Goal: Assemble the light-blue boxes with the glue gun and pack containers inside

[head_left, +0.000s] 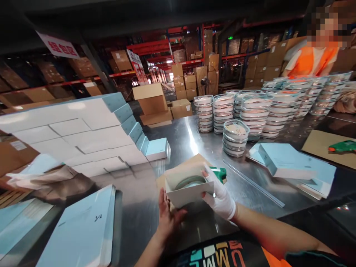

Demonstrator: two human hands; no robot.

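Observation:
An open white box (189, 187) with a round clear-lidded dish inside is held just above the steel table (191, 142). My left hand (168, 215), bare, supports the box from below at its near left corner. My right hand (219, 194), in a white glove, grips the box's right side. A green glue gun (221, 173) lies on brown cardboard right behind my right hand.
Pale blue closed boxes (91, 129) are stacked high at left. Flat blue box blanks (80, 230) lie at near left and more (292, 165) at right. Stacks of round dishes (250, 111) stand behind. A person in an orange vest (311, 59) stands at far right. Another glue gun (343, 147) rests on cardboard.

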